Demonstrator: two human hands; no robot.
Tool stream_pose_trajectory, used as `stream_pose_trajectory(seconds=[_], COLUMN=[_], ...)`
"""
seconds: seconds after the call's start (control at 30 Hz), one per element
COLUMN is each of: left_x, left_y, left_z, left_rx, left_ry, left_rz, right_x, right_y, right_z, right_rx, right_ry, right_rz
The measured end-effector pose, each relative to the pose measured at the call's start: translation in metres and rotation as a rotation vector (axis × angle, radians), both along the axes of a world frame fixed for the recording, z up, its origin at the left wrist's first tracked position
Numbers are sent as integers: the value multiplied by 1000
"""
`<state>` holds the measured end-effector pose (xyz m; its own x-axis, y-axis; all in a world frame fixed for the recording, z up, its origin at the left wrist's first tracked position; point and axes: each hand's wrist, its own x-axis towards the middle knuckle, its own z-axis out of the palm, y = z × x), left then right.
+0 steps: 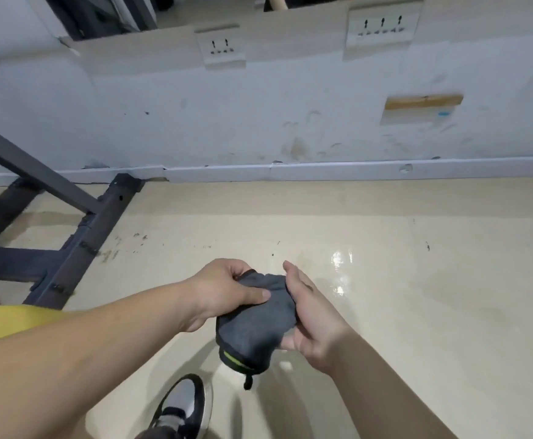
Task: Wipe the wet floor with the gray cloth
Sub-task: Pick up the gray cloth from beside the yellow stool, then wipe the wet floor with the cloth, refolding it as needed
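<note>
Closest in, two bare forearms reaching forward, then the left hand (227, 289) and right hand (312, 318) meeting on the gray cloth (255, 321), bunched up and carried in the air, off the floor. Pinched firmly, with left fingers (236, 269) curled over the far top edge and thumb pressed flat across the near face. Cupped on the other side by the right palm, fingers wrapped underneath and mostly hidden, thumb sticking up free. Probably gathered this way to fold it into a compact pad before pressing down.

Dangling below the fingers, a dark hem with a green-yellow stripe and a short loop. Just beyond and to the right of the right thumb, wet floor (341, 270) showing as a glossy patch, not touched by the cloth; likely the place to bring it next. Beneath the left wrist, a shoe (183, 403); well off to the left of the left fingers, a dark metal frame (94, 229).

No bucket, basin or other container in view, so no contents to tell of.
</note>
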<state>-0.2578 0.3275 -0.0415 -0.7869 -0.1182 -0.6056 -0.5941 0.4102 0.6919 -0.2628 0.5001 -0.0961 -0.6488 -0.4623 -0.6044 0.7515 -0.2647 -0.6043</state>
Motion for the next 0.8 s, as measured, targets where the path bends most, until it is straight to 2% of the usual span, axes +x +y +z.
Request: stream_pose_trajectory(seconds=[0.13, 0.23, 0.3, 0.37, 0.43, 0.47, 0.57, 0.63, 0.67, 0.73, 0.77, 0.8], left_x=[-32, -61, -75, -90, -106, -116, -149, -170, -179, -188, -189, -187], left_y=[-2, -7, -13, -21, -29, -34, -52, -62, -67, -76, -80, -83], left_z=[-42, -84, -111, -135, -156, -165, -188, -203, -212, -230, -239, -247], left_rx=[-18, -102, -177, -286, -376, -385, -337, -285, -266, -286, -307, -317], left_ry=[10, 68, 164, 248, 240, 197, 80, 96, 120, 170, 188, 200], left_rz=[-178, -369, -453, -581, -703, -726, -725, -627, -557, -487, -501, -536], right_x=[-10, -15, -17, -21, -32, -42, -83, -108, -117, -126, -125, -122], right_y=[11, 17, 20, 28, 27, 24, 12, 6, 3, -6, -13, -21], right_z=[-32, -61, -86, -117, -134, -135, -135, -147, -153, -164, -172, -179], right_rx=[211, 360, 592, 968, 1203, 1233, 1119, 1148, 1253, 1563, 1653, 1660], right_ry=[65, 135, 179, 404, 666, 664, 305, 187, 197, 336, 408, 499], right_rz=[114, 216, 355, 598, 689, 685, 611, 564, 539, 475, 431, 407])
